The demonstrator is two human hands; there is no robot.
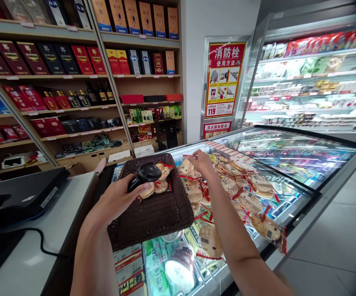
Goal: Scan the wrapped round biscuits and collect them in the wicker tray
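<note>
My left hand [118, 199] is wrapped round the handle of a black barcode scanner [149, 172], held over a dark brown woven basket [153, 220]. Inside the basket, partly under the scanner, lie a few clear packets of round crackers [161, 186] with red edges. My right hand [203, 163] reaches past the basket and pinches the red edge of a cracker packet [186, 167]. Around and beyond it, many similar packets [229, 185] are spread over the glass freezer top [289, 183]. Several show barcode labels.
A white counter [42, 250] with a black device [20, 193] and a cable stands at the left. Shelves of boxed goods [67, 76] line the back wall. Beside a red fire-hydrant poster [225, 80] is an open chiller [310, 82]. Ice-cream packs show through the freezer glass.
</note>
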